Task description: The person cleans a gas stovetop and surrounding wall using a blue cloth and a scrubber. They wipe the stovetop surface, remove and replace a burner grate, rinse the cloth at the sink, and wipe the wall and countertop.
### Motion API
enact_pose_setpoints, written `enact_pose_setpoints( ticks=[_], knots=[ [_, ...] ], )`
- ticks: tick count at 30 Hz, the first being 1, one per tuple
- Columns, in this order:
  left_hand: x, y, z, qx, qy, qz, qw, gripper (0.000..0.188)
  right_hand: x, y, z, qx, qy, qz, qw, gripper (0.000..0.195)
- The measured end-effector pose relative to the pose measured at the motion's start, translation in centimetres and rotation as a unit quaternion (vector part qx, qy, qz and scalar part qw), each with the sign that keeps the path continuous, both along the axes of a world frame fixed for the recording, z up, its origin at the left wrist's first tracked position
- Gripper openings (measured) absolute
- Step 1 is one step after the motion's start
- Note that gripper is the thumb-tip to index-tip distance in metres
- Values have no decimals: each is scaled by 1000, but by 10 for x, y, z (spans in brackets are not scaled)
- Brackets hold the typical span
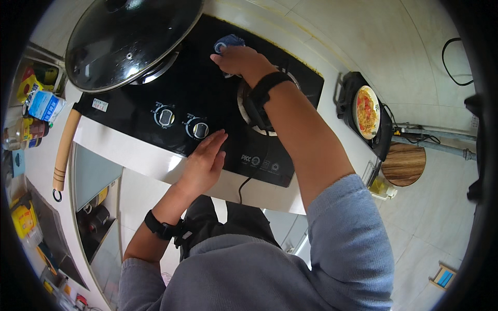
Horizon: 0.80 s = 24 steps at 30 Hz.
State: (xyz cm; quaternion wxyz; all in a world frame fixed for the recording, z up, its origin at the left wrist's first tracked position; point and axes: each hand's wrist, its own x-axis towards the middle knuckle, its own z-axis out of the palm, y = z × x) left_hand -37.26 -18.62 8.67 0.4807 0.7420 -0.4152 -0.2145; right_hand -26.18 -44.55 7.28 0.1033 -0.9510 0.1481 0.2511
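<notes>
My right hand grips a bunched blue cloth against the black glass gas cooktop, towards its back edge. The right forearm passes over the right burner and hides part of it. At the cooktop's front edge, my left hand holds nothing; its fingers are extended and the thumb stands apart. Its fingertips are close to the right control knob. A second knob sits further left. Over the left burner stands a wok with a glass lid and a wooden handle.
On the right, a plate of food rests on a black appliance. Beyond it are a round wooden board and an oil bottle. Seasoning bags and jars crowd the left counter. A black cable hangs over the front edge.
</notes>
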Motion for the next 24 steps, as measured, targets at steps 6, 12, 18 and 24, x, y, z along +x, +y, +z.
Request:
enact_pose_setpoints(
  ticks=[6, 12, 18, 24],
  knots=[
    [-16, -25, -18, 137, -128, -30, 982, 47, 6, -56, -1, -9, -17, -91, 996, 69],
    [-33, -22, -43, 254, -254, -82, 930, 50, -13, -152, 7, 60, -11, -179, 982, 68],
    [-41, -29, -39, 279, -256, -82, 922, 58, -89, -257, -8, 11, 70, -180, 981, 79],
    [-45, -31, -40, 277, -219, -52, 934, 62, -175, -262, 12, 43, 86, -207, 973, 79]
  ],
)
